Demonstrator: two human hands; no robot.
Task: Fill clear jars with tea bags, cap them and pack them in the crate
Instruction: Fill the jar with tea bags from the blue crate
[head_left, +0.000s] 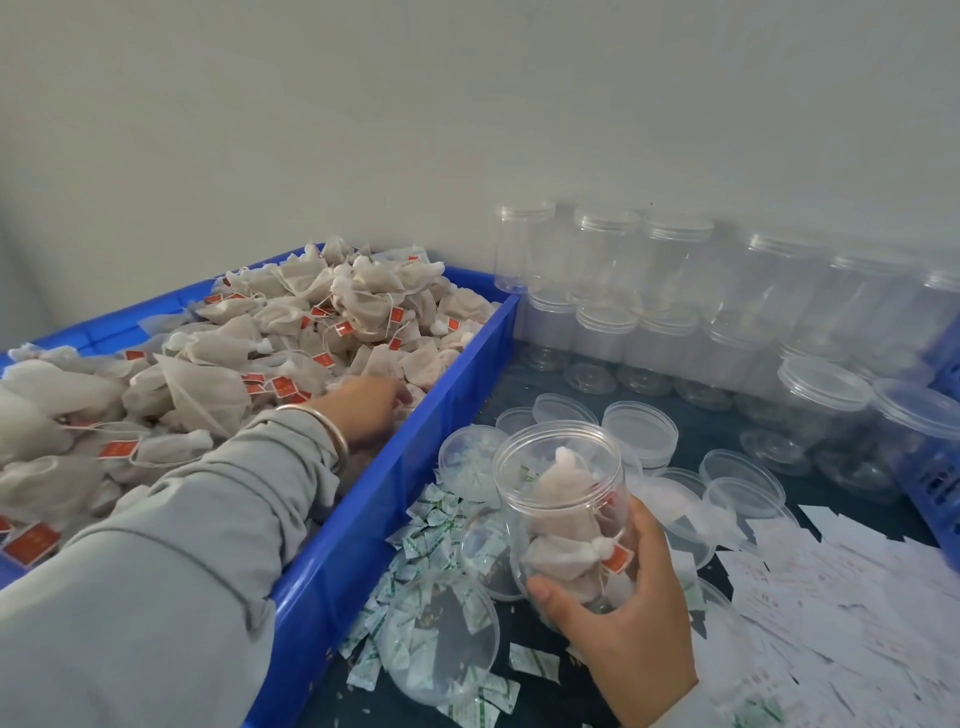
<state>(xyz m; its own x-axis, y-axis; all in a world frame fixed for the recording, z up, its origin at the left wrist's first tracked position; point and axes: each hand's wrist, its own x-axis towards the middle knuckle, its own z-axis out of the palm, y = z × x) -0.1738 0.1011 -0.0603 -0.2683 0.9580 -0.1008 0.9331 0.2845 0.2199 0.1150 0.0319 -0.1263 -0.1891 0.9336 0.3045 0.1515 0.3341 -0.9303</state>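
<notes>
left arm (218, 499) stretched forward, left hand (371, 408) reaching down, right hand (618, 597) curled, fingers (652, 525) gripping

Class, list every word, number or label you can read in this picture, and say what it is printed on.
None can be read.
Red tags on the tea bags: print blurred.
Green-and-white sachets: print too small.
White slips: faint reddish marks, illegible.
Clear jar in the right hand: no label visible.
</notes>
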